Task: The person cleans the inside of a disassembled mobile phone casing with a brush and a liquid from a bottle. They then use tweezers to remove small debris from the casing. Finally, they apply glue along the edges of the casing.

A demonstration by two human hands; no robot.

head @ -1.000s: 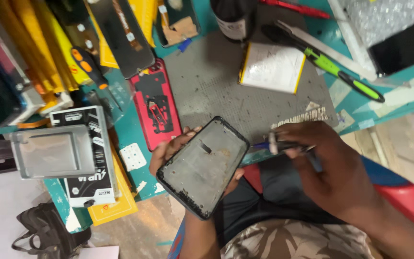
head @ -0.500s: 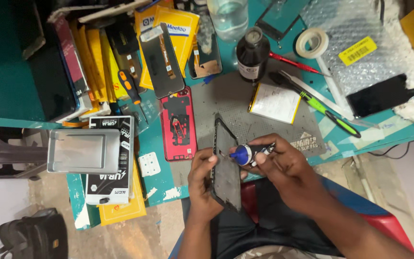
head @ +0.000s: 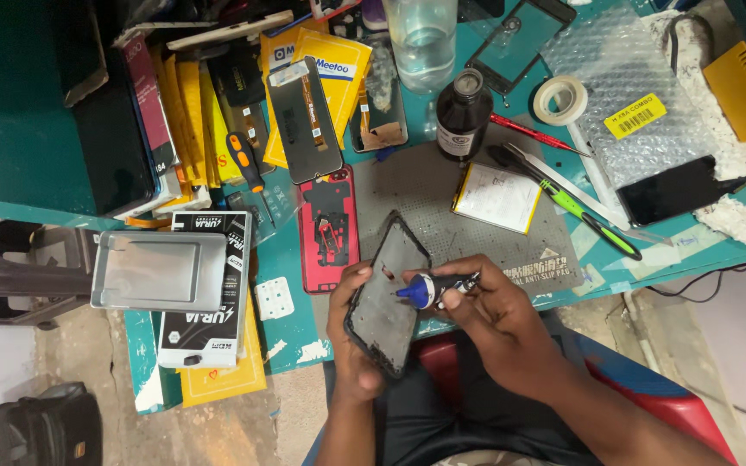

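My left hand (head: 349, 332) grips a black phone frame (head: 388, 293) by its left edge, tilted up over the near edge of the grey work mat (head: 442, 198). My right hand (head: 485, 315) holds a small glue tube with a blue collar (head: 433, 289), its tip pointing at the frame's inner face. A red phone back cover (head: 328, 229) lies just left of the frame on the mat.
On the teal bench (head: 287, 259) lie a flat battery (head: 497, 197), a dark bottle (head: 463, 103), a green-handled tool (head: 580, 211), a tape roll (head: 560, 99), bubble wrap (head: 623, 95), a screen panel (head: 304, 116), an orange screwdriver (head: 245, 164) and yellow packets. A metal tray (head: 161, 270) sits at left.
The view has swung up over the bench. The phone frame turned from flat to edge-up, and my right hand brought the glue tube against it.
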